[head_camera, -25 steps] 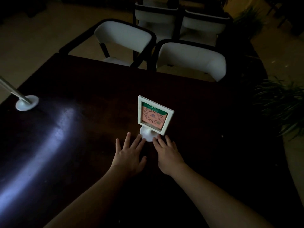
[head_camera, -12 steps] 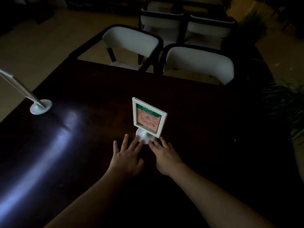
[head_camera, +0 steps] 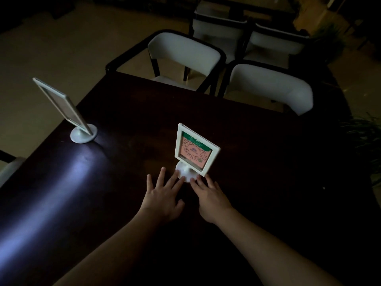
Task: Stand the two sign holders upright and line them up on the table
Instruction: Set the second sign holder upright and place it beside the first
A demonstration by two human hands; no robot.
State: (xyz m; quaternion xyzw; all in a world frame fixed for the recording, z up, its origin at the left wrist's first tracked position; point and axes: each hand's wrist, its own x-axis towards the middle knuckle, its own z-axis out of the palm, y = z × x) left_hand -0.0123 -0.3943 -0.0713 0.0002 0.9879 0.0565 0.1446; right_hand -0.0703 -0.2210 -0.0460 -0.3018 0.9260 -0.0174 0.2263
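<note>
White plastic, light and tippy, the near sign holder [head_camera: 195, 152] is best steadied at its round base [head_camera: 184, 171], where left hand [head_camera: 162, 200] and right hand [head_camera: 210, 198] rest spread, fingertips touching.

The big dark table [head_camera: 237, 124] has two white sign holders standing on it, one [head_camera: 195, 150] in the middle, one [head_camera: 68, 112] near the left edge.
</note>
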